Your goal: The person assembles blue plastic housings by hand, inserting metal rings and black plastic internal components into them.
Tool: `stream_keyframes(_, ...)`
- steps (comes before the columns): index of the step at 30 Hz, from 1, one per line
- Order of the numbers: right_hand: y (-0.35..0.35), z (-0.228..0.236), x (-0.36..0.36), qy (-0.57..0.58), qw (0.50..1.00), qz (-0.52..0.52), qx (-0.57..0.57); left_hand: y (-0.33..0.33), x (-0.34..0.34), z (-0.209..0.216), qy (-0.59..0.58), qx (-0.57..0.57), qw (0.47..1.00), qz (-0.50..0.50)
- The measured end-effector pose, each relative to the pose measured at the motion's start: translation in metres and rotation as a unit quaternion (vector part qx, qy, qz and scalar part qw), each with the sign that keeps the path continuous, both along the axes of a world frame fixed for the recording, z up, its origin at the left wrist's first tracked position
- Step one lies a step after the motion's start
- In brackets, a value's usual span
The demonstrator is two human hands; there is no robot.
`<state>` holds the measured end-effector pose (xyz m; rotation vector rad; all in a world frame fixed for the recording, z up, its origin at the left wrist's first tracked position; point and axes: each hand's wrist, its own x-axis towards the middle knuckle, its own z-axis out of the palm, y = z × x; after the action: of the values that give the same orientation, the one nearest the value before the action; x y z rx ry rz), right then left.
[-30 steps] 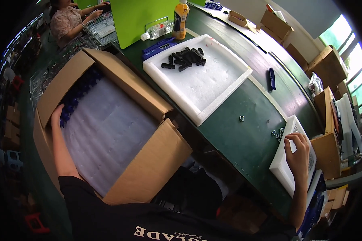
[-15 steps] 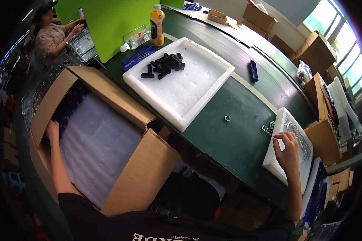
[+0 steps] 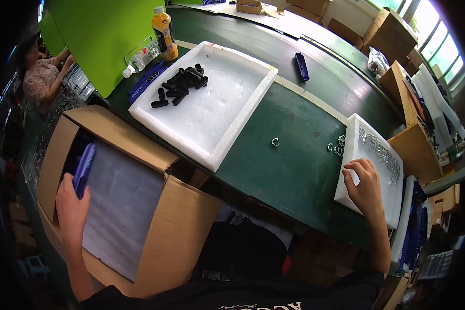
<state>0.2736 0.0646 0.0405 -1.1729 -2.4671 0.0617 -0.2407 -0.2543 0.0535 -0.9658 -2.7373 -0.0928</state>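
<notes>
My left hand is closed round the lower end of a long blue plastic part, tilted above the left side of an open cardboard box. A translucent sheet lies inside that box. My right hand hovers by the left wall of a white foam tray of small metal pieces. Its thumb and forefinger curl together; whether anything is between them I cannot make out. Several metal rings lie on the table beside this tray, and a single D-shaped metal ring sits farther left.
A larger white foam tray holds a pile of black pieces. Behind it stand an orange drink bottle and a clear bottle on its side. One blue part lies at the back. Another person works beyond the green partition.
My left hand has come up from inside the box with the blue plastic part in it. The right hand stays by the small tray, fingers still curled. The view has shifted.
</notes>
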Motion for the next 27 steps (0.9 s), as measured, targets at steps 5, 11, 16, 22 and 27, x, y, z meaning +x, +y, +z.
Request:
stream_keyframes(5,0.002,-0.005,0.017,-0.01,1.0,-0.019,-0.009,0.149,0.085,0.038,-0.206,0.22,0.907,-0.294)
stream_keyframes(11,-0.02,0.004,-0.005,-0.011,1.0,0.023,-0.011,0.307,0.134,-0.03,-0.001,0.119,0.898,-0.424)
stream_keyframes(16,-0.03,0.009,0.006,-0.026,1.0,0.004,0.002,0.342,0.123,-0.081,0.035,0.079,0.937,-0.339)
stream_keyframes(22,-0.029,-0.002,0.023,0.044,0.997,-0.036,-0.055,0.212,0.083,-0.05,0.008,0.169,0.908,-0.384)
stream_keyframes(27,-0.031,0.009,0.023,0.07,0.991,-0.04,-0.106,0.063,-0.029,-0.045,-0.106,-0.177,0.976,0.069)
